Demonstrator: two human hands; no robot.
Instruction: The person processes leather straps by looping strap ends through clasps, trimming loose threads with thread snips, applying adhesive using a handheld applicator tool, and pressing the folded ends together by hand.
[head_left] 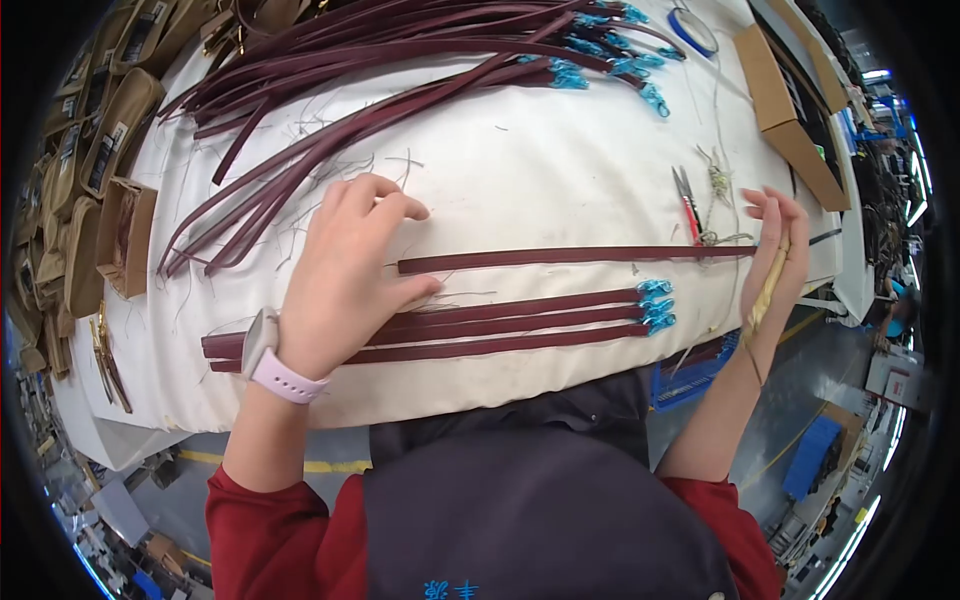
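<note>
A single maroon strap [570, 258] lies across the white-covered table. Its right end disappears at my right hand [785, 240], whose fingers curl around it, hiding the tip. A yellowish strip [766, 290] runs along that palm toward the wrist, with a thin strand hanging below; I cannot make out its kind. My left hand [352, 255] is open above the strap's left end, fingers apart and holding nothing. Beneath it, three maroon straps [520, 328] lie side by side, their right ends wrapped in blue film [656, 307].
Small red-handled scissors [688, 205] lie beside a tangle of threads [717, 180]. A heap of maroon straps [390, 60] covers the far side. Cardboard boxes [790, 120] stand at right; tan pouches [110, 150] pile up at left. A blue crate [680, 380] sits below the edge.
</note>
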